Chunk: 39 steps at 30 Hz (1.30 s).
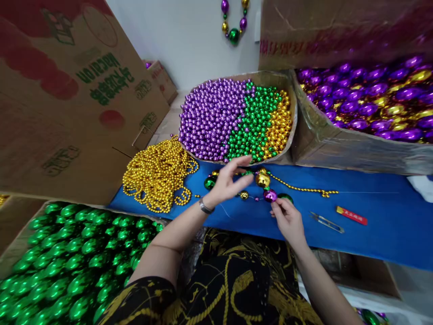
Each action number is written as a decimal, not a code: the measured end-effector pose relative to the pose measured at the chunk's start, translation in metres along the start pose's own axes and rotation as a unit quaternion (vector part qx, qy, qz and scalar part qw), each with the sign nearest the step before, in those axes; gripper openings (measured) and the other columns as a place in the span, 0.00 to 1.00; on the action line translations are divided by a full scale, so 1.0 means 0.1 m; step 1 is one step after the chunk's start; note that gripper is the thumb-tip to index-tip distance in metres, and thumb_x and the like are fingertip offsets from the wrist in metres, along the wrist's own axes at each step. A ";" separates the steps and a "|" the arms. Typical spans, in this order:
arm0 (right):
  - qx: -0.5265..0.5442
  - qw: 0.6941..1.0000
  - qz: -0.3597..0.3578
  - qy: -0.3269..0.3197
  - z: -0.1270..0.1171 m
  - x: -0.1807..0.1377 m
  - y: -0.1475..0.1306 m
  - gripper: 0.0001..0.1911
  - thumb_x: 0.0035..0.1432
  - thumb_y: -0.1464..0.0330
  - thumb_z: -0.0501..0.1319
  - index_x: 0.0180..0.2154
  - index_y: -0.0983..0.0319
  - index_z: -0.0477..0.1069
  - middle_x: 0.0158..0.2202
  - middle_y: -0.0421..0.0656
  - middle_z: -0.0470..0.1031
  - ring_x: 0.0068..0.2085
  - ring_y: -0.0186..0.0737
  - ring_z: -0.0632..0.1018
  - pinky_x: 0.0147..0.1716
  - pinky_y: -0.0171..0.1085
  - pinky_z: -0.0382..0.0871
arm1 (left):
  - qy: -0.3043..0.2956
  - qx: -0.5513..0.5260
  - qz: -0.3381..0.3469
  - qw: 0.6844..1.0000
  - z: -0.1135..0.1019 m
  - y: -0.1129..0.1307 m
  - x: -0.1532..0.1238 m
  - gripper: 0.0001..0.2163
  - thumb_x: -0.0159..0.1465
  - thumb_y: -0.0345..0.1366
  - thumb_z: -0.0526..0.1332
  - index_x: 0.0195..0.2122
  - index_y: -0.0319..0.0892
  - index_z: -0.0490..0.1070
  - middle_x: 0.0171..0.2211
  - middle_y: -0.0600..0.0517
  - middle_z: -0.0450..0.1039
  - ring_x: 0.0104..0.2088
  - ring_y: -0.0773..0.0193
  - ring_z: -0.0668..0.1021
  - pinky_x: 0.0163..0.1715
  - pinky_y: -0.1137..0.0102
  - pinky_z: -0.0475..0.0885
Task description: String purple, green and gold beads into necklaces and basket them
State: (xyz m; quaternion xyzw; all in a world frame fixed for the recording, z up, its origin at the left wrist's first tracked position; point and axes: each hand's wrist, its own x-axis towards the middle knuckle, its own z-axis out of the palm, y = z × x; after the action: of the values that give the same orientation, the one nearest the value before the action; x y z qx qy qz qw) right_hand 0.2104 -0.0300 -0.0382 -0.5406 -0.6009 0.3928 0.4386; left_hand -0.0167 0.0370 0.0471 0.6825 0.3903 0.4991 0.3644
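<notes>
My right hand [287, 220] pinches a shiny purple bead [270, 195] between thumb and fingertips, low over the blue table. That bead is on a strand with a large gold bead [263, 179] just above it. Farther left on the thin string are a smaller gold bead [244, 195] and a tiny purple bead [256, 199]. My left hand [231, 179] hovers over the strand with thumb and fingers apart, holding nothing that shows. It partly covers the strand, and a dark green bead [209, 182] shows at its left. Another dark green bead [286, 197] lies behind my right fingers.
A box of small purple, green and gold beads [216, 117] stands behind the blue table [382, 216]. Gold bead chains [155, 176] are heaped left. Thread snips [327, 222] and a red-yellow packet [352, 215] lie right. Large green beads [74, 266] fill a box front left.
</notes>
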 end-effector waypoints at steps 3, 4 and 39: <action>0.019 1.000 0.001 0.001 0.00 0.01 0.01 0.14 0.64 0.56 0.59 0.38 0.60 0.74 0.36 0.43 0.73 0.27 0.34 0.78 0.27 0.34 0.76 | 0.061 0.296 0.028 0.953 -0.36 -0.09 0.20 0.12 0.67 0.40 0.59 0.49 0.42 0.73 0.46 0.44 0.76 0.46 0.57 0.75 0.47 0.59 0.72; 0.018 1.000 0.000 -0.001 0.00 0.01 0.01 0.14 0.64 0.56 0.59 0.38 0.60 0.74 0.35 0.42 0.72 0.27 0.34 0.78 0.27 0.34 0.75 | 0.056 0.384 0.021 0.921 -0.45 -0.13 0.27 0.11 0.67 0.39 0.59 0.47 0.41 0.75 0.44 0.44 0.76 0.45 0.55 0.75 0.46 0.58 0.71; -0.153 0.971 -0.181 0.028 -0.08 -0.06 -0.39 0.06 0.66 0.69 0.58 0.39 0.60 0.74 0.32 0.41 0.74 0.33 0.34 0.76 0.35 0.32 0.69 | 0.042 -0.382 -0.240 0.891 -0.01 0.03 0.19 0.11 0.54 0.34 0.73 0.38 0.40 0.80 0.36 0.50 0.79 0.36 0.69 0.80 0.38 0.75 0.76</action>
State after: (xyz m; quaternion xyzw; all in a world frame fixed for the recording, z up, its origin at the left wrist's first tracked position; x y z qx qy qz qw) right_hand 0.2068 -0.0406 0.0007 -0.4944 -0.7292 0.1955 0.4309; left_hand -0.0134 0.0531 0.0572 0.3544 0.3362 0.5352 0.6892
